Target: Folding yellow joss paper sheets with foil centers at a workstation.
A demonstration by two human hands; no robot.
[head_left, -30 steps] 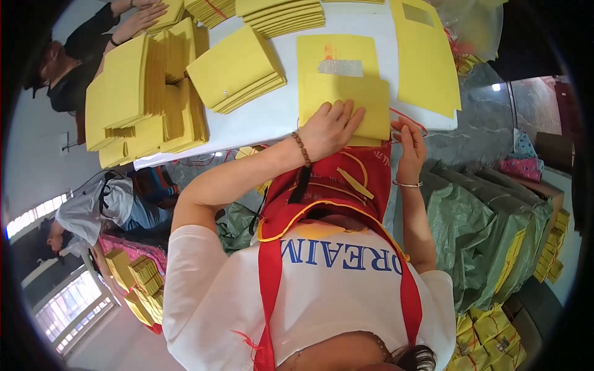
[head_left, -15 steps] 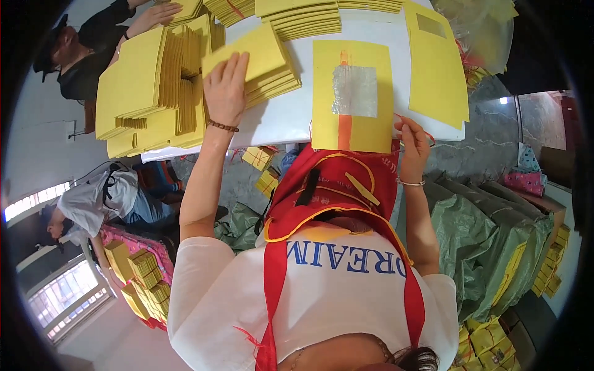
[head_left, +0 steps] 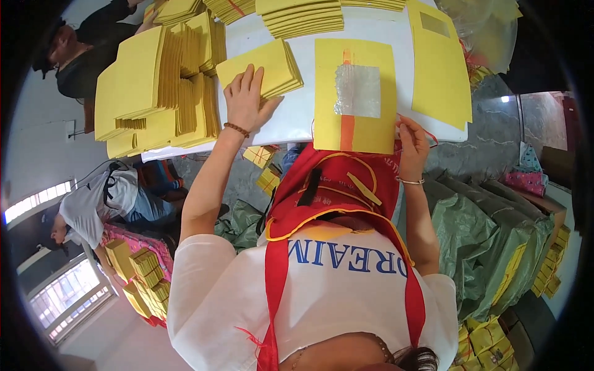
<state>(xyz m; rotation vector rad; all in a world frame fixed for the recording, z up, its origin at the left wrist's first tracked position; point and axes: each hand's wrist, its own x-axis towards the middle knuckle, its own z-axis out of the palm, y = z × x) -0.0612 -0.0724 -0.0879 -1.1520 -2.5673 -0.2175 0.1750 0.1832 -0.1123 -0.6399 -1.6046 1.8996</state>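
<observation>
My left hand lies on the near side of a short stack of yellow paper sheets or envelopes. Its fingers are stretched over the top and the thumb is held apart. Beside the right edge of a yellow sheet, my right hand pinches a thin red string. That sheet bears an orange stripe and a clear, crinkled plastic patch. Its near edge overhangs the white table edge above my red apron. Whether a pile lies beneath it is hidden.
Tall yellow stacks crowd the left of the white table; more piles line its far side. Another yellow sheet lies at right. A person in black stands far left. Green plastic sacks stand to my right.
My left hand has moved right and slightly nearer, and its fingers have spread. The stack's upper part, offset to the left before, now lies more evenly. My right hand stays about where it was.
</observation>
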